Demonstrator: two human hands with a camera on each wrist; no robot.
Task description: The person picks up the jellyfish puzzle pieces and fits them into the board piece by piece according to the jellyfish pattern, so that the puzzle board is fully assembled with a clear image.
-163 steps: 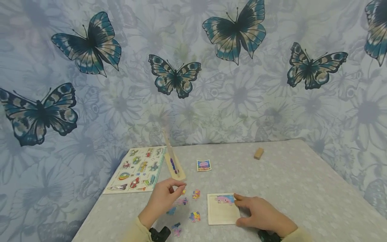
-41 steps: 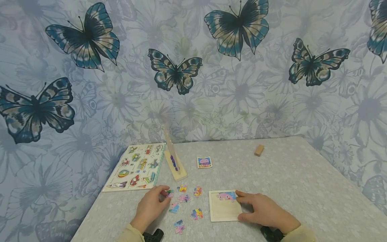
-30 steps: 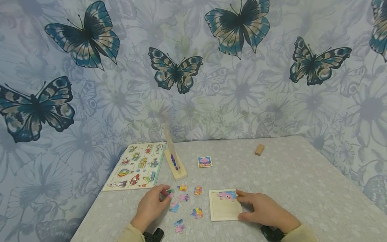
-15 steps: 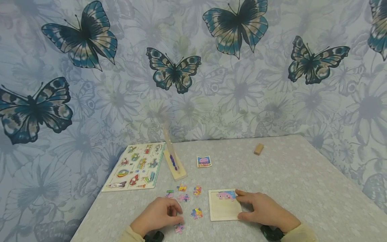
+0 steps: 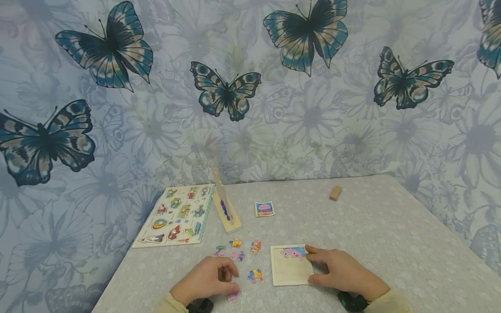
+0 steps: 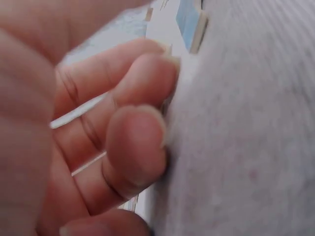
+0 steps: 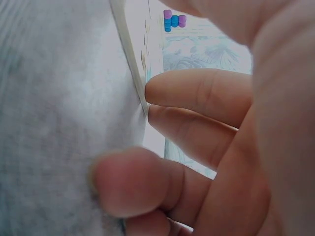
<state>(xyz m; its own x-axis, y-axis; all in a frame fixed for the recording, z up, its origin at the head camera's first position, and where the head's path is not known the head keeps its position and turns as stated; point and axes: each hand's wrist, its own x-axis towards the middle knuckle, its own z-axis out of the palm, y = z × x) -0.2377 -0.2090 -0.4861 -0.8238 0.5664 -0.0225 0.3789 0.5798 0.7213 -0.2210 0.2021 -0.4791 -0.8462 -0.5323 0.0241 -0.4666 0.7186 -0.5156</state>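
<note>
The tray is touched by the spread right hand, the tabletop's near-edge puzzle piece overlapped by the loose, empty left hand.

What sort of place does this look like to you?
Probably an indoor play or activity corner, though I can't be certain: loose jigsaw pieces, a board of toy pictures and a butterfly-patterned wall suggest it.

Left hand, fingers loosely curled
</note>
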